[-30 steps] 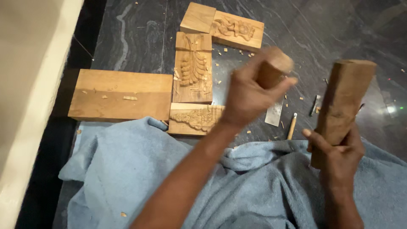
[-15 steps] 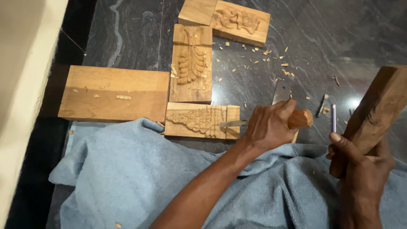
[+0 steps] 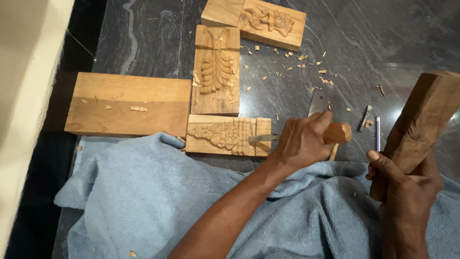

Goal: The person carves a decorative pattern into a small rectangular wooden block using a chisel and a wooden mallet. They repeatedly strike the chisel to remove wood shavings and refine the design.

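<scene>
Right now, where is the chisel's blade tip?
In the head view, the chisel, held in the left hand, has its tip on the right end of the nearest carved panel, just above the blue towel.

Left hand (image 3: 304, 141): wrapped around a wooden-handled chisel (image 3: 306, 136), blade tip resting on a carved wooden panel (image 3: 227, 135). Right hand (image 3: 407, 184): gripping a wooden mallet block (image 3: 424, 120), raised at a tilt. Nearby: plain wood plank (image 3: 127, 103), upright carved panel (image 3: 216, 69), blue towel (image 3: 143, 201), wood chips (image 3: 306, 62) scattered on dark stone floor (image 3: 143, 38).
</scene>
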